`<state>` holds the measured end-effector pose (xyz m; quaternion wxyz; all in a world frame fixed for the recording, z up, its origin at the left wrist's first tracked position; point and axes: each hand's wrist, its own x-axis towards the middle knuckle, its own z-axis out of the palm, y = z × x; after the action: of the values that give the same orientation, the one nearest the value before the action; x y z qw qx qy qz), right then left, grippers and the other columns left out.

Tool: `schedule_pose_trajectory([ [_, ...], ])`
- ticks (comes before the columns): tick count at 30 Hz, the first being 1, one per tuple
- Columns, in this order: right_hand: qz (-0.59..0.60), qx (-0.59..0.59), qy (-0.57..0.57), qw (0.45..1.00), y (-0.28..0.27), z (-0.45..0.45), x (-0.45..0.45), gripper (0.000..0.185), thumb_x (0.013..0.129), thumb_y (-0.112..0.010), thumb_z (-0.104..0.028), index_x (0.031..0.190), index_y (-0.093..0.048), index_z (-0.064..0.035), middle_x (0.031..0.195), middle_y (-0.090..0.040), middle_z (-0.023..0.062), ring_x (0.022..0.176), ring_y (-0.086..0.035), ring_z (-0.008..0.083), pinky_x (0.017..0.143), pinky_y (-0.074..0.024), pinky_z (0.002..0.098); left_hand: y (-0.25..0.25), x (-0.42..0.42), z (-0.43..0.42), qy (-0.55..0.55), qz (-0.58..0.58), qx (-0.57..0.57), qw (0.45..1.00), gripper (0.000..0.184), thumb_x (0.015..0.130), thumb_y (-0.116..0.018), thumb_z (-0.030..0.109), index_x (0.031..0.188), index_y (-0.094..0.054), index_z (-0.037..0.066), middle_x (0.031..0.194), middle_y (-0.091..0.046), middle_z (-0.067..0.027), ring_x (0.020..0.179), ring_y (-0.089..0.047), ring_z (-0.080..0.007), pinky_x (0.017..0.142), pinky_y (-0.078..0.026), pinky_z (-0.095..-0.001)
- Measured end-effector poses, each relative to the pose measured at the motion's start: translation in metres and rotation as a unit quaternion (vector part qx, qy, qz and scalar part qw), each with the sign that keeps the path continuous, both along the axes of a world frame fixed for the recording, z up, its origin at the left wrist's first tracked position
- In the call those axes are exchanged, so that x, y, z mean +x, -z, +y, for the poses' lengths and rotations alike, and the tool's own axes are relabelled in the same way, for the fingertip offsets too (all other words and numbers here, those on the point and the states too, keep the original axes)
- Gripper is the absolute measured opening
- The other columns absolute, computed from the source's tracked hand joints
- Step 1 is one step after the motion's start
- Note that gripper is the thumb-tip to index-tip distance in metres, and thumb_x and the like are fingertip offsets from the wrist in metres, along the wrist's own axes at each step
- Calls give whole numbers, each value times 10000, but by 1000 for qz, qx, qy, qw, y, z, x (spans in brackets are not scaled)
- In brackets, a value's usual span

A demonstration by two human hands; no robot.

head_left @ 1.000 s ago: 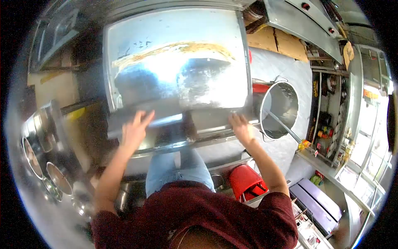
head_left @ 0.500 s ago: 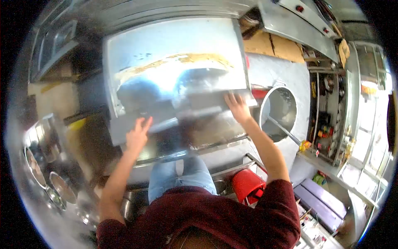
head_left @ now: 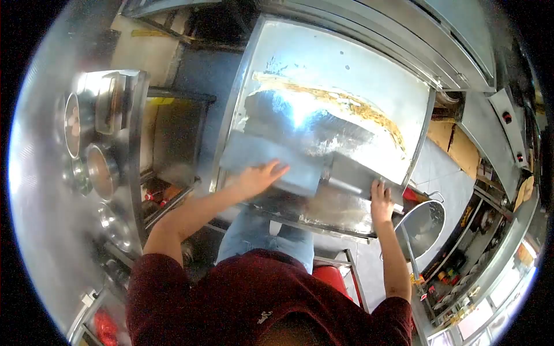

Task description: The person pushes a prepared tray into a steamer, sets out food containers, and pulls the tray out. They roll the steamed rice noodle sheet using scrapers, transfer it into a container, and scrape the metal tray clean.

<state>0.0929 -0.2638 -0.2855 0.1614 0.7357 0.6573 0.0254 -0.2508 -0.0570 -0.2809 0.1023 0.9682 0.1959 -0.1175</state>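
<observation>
Shiny metal, matt cloth
Glossy metal tray (head_left: 358,63) (patchily filmed), smooth metal-looking panels (head_left: 254,151), dull metal pot (head_left: 428,222), matt cloth shirt (head_left: 248,297).

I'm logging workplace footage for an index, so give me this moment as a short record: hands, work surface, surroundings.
left hand: over the left grey panel; blurred, grip unclear
right hand: fingers at the right end of the dark panel
worktop: pale and metallic, tilted in the view
residue: curved yellowish-brown band beyond both panels
right side: large pot, long rod leaning at its rim
left side: metal bowls
</observation>
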Motion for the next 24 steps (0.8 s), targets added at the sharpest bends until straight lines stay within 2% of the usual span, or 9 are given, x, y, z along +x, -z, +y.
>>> schedule_pose_trajectory([
  [2,20,-51,16,998,-4,-5,-9,469,685,-526,-74,1146,-445,-48,1082,-490,125,877,-539,330,638,-510,329,1,-7,-6,-16,-39,-48,998,648,675,-513,39,1269,-338,231,1097,-409,-52,682,-564,-137,434,-480,-278],
  [7,58,-28,-8,998,-17,32,17,481,678,-525,-42,1150,-433,-62,1045,-484,115,851,-539,315,626,-507,315,-12,7,2,-51,-49,-68,995,691,639,-561,78,1273,-327,220,1099,-390,-53,736,-561,-184,435,-476,-266],
  [8,54,-28,-15,998,-19,30,17,481,680,-521,-38,1152,-431,-64,1045,-483,114,847,-539,312,625,-508,315,-27,9,-5,-73,28,-120,990,651,681,-531,84,1278,-319,233,1045,-407,-48,717,-556,-199,415,-461,-251],
  [11,56,-33,-18,998,-17,1,11,504,679,-524,-31,1171,-423,-71,1053,-479,115,848,-538,309,623,-508,322,-22,-5,-45,-45,-14,-80,996,621,715,-505,102,1281,-309,267,971,-424,-51,665,-556,-200,422,-460,-275],
  [12,65,-32,-21,997,-19,-6,10,500,680,-527,-30,1167,-426,-73,1056,-477,116,850,-537,307,622,-509,324,-29,-6,-41,-57,3,-121,991,616,726,-504,124,1286,-296,279,908,-430,-72,613,-553,-200,447,-470,-297],
  [15,87,-47,-12,995,-24,-7,4,466,691,-527,-26,1146,-438,-80,1062,-474,116,857,-536,302,621,-512,332,-1,-15,-15,-23,5,-78,997,626,726,-508,135,1293,-281,277,889,-442,-75,587,-552,-195,470,-479,-310],
  [20,81,-77,20,994,-30,6,9,374,723,-508,-30,1092,-463,-70,1089,-471,122,913,-522,293,625,-513,358,-4,13,42,13,-28,-24,999,734,659,-591,134,1301,-261,265,910,-457,-68,580,-558,-190,472,-480,-314],
  [22,88,-79,24,993,-19,1,13,381,731,-498,-34,1109,-455,-58,1115,-461,130,933,-513,306,666,-505,369,0,20,47,0,-57,-16,998,761,638,-614,141,1301,-261,265,916,-461,-72,582,-558,-188,468,-479,-309],
  [24,100,-97,25,990,-19,-3,12,397,735,-489,-45,1130,-446,-42,1144,-447,144,951,-502,330,723,-486,384,-5,17,32,6,-20,2,1000,764,637,-618,149,1302,-260,266,903,-469,-68,573,-557,-182,461,-478,-296],
])
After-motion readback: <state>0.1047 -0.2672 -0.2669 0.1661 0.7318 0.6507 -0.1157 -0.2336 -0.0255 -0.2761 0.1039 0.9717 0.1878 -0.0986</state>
